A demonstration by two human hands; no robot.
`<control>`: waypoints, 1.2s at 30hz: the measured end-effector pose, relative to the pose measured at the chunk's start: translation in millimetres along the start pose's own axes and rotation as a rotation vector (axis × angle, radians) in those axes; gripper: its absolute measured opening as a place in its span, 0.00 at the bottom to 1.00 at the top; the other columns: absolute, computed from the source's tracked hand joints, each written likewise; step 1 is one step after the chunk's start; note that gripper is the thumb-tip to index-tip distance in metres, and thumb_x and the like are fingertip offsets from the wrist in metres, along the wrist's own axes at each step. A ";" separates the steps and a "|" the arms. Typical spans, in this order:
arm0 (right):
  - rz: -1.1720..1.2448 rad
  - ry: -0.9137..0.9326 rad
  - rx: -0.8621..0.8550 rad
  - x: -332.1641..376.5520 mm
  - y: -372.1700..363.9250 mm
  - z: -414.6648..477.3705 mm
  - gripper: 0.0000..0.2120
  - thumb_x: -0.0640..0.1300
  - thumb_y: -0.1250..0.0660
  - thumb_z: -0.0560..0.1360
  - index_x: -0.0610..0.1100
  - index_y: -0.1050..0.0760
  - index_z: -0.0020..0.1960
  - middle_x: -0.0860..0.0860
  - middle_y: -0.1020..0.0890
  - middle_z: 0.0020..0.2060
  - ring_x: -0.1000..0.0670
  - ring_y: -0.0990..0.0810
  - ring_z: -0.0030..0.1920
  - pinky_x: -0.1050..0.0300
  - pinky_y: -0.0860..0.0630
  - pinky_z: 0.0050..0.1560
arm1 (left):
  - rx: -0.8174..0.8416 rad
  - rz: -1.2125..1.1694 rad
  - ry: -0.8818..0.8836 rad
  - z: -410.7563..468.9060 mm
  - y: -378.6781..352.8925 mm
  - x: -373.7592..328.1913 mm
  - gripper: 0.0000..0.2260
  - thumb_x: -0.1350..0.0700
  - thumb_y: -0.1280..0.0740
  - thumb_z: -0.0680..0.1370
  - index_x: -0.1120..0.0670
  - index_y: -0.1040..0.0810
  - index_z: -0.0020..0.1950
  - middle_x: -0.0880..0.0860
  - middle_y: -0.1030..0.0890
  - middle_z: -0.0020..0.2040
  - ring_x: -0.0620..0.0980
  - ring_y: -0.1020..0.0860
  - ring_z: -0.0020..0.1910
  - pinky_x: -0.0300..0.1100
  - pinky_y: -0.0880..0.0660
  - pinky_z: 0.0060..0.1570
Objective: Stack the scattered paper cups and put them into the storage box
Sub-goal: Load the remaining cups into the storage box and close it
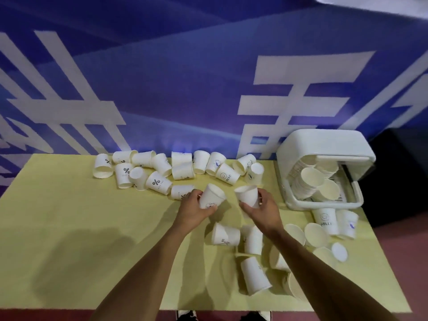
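- While both hands meet at the centre of the frame, each is clamped on one smooth white paper cup: the left hand [193,210] curls its fingers round the left cup [212,196], and the right hand [264,209] wraps the right cup [247,195].
- These two tapered cups are held just above the table, near each other but apart.
- A row of loose cups [162,167], some printed with a percent sign or "HELLO", lies tumbled along the table's far edge at upper centre.
- More fallen cups [254,274] are scattered at lower right, under the right forearm.
- At right centre, the storage box [324,206], rounded white plastic, holds nested stacks of cups [310,181].
- Everything rests on a matte pale-yellow table [69,205].
- Behind it hangs a blue backdrop [162,89] with large white characters.
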State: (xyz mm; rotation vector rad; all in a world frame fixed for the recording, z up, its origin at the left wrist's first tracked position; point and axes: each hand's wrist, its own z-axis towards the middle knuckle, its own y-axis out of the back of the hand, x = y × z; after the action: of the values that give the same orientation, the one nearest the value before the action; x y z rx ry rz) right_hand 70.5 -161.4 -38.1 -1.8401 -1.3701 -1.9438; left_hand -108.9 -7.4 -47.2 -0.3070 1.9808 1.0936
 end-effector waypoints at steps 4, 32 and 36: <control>0.062 -0.045 -0.127 -17.2 53.3 -0.9 0.27 0.52 0.21 0.69 0.51 0.27 0.64 0.53 0.20 0.54 0.58 0.21 0.50 0.54 0.19 0.48 | 0.066 -0.046 -0.010 10.5 -29.2 -37.5 0.26 0.40 0.24 0.68 0.50 0.27 0.59 0.47 0.21 0.52 0.48 0.21 0.49 0.48 0.22 0.48; 0.032 0.001 -0.366 -111.2 204.6 68.7 0.33 0.43 0.25 0.70 0.48 0.35 0.71 0.49 0.25 0.64 0.46 0.26 0.64 0.44 0.26 0.64 | 0.261 -0.001 -0.085 5.8 -174.1 -163.0 0.25 0.46 0.24 0.70 0.47 0.27 0.64 0.44 0.20 0.56 0.44 0.22 0.55 0.44 0.25 0.56; -0.074 -0.027 -0.308 -119.3 205.1 75.9 0.39 0.45 0.24 0.72 0.44 0.39 0.77 0.45 0.31 0.71 0.44 0.32 0.71 0.48 0.33 0.72 | 0.250 -0.025 -0.077 2.1 -181.5 -166.5 0.26 0.47 0.24 0.70 0.47 0.27 0.66 0.45 0.20 0.58 0.45 0.22 0.57 0.47 0.24 0.58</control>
State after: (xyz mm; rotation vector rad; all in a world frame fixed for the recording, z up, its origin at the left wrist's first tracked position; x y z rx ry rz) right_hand 286.6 -285.0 -48.1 -1.9735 -1.2179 -2.2857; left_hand 97.0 -141.3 -27.0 -0.1537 2.0124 0.8176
